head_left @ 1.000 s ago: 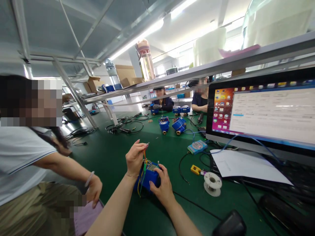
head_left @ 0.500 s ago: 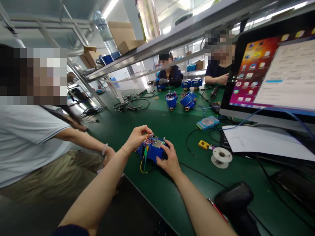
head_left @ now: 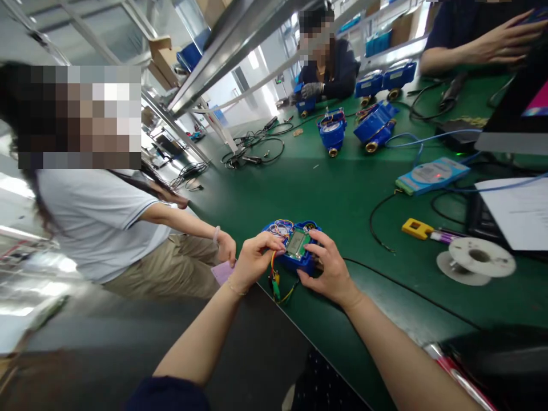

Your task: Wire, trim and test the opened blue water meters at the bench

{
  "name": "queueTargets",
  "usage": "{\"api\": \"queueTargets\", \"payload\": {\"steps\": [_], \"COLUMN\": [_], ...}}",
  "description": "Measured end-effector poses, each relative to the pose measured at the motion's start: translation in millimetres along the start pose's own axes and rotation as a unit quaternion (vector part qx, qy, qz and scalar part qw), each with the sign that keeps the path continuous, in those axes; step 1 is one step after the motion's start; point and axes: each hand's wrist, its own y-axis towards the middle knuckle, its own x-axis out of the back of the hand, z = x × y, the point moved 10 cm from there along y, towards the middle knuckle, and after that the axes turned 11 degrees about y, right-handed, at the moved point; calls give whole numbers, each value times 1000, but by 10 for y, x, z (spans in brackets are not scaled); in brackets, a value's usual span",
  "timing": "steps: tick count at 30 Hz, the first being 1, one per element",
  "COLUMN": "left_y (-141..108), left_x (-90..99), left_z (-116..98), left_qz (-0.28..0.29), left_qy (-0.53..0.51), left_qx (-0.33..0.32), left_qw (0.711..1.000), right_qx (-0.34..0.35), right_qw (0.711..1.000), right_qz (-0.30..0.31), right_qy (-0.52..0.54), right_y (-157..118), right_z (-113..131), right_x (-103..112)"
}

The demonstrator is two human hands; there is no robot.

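Observation:
A blue water meter point(head_left: 299, 265) sits on the green table near its front edge, its top open. A green circuit board with a small grey display point(head_left: 296, 242) shows in the opening, beside a tangle of thin coloured wires point(head_left: 280, 228). My left hand point(head_left: 256, 260) is closed in a pinch at the board's left edge, on red and yellow wires. Below these fingers hang green and yellow clips point(head_left: 276, 288). My right hand point(head_left: 329, 268) grips the meter's right side, thumb low and fingertips at the board's edge.
Several more blue meters point(head_left: 331, 134) stand farther back. To the right lie a light-blue box point(head_left: 432, 176), a yellow tool point(head_left: 417, 228), a white spool point(head_left: 482, 257) and a black cable point(head_left: 406, 285). A co-worker point(head_left: 98, 222) is close on the left; others sit across the table.
My view has tilted down and turned, so the monitor has mostly left the picture. The meter's open top now faces me more, showing the display. Both hands stay on it.

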Motion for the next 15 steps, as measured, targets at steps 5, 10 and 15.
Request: {"api": "queueTargets", "payload": {"steps": [5,10,15], "left_y": [-28,-47,-48], "left_x": [10,23,10], "left_z": [-49,-54,-79], "left_qz": [-3,-3,3], "left_qy": [40,57,74], "left_qx": [-27,-27,-31], "left_qw": [999,998,997], "right_qx": [15,20,22], "right_qw": [1000,999,999], "right_qz": [9,14,16], "right_qy": [-14,-21,-17], "right_y": [0,3,4], "right_z": [23,46,55], "right_x": [-22,-27,-28]}}
